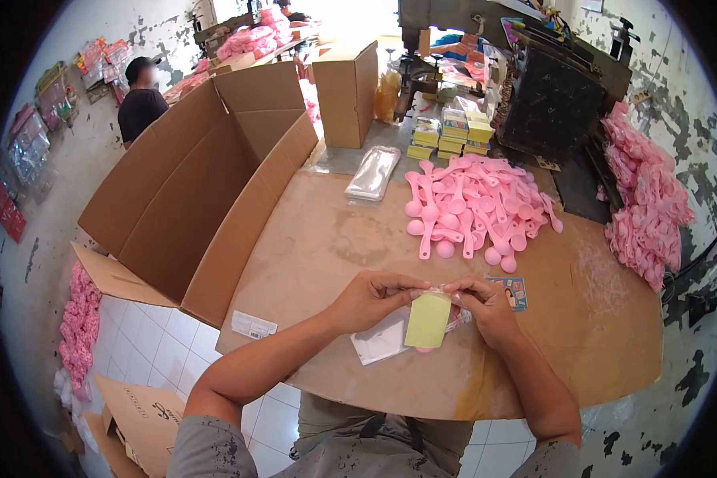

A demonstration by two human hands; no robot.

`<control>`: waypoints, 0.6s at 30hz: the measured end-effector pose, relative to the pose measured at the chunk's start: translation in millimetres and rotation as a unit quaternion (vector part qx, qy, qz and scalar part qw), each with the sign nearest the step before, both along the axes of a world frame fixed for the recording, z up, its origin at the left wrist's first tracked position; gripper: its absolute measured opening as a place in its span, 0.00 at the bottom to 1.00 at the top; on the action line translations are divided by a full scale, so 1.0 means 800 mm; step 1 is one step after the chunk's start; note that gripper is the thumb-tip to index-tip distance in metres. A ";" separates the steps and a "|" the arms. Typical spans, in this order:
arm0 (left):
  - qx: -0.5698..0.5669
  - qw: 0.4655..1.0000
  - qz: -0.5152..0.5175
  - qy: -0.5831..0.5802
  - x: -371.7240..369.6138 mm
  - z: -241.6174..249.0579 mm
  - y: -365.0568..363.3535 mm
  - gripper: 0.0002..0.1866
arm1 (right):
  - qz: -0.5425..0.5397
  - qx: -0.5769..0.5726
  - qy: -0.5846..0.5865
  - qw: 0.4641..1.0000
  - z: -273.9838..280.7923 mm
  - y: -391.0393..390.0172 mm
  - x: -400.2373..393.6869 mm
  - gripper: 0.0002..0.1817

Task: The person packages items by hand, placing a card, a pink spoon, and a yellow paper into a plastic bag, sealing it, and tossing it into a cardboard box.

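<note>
Both hands meet over the front of the table, fingers pinched together. My left hand (374, 301) and my right hand (486, 309) grip the top edge of a small clear plastic bag with a pale yellow card (429, 323) showing in it. A bit of pink peeks out below the card. Under it lies a white sheet or flat packet (378, 341). Close to my right hand is a blue printed card (519, 295). Beyond the hands sits a heap of pink plastic scoops (474, 209), with a stack of clear bags (373, 174) on its left.
A large open carton (251, 211) stands left of the table (327, 239). Card stacks (452, 131), an upright box (346, 99) and a dark machine (546, 99) are at the back. Packed pink goods (649, 203) lie right. A person (142, 103) is far left.
</note>
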State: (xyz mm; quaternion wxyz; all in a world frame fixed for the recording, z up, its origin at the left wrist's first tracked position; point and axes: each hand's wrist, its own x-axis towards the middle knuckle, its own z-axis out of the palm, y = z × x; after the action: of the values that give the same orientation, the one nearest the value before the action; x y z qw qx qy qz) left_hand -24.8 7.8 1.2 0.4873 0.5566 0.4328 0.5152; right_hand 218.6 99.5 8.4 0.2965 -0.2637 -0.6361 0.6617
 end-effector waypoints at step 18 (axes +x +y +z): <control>-0.031 0.999 -0.040 -0.001 -0.006 0.001 0.003 0.14 | -0.018 0.067 -0.001 0.998 -0.003 -0.002 -0.001 0.09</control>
State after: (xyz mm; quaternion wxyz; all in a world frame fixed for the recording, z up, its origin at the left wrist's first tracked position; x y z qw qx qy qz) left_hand -29.5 10.0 1.9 0.5248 0.5572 0.4255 0.4827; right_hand 217.6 97.8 6.1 0.3252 -0.2554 -0.6740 0.6122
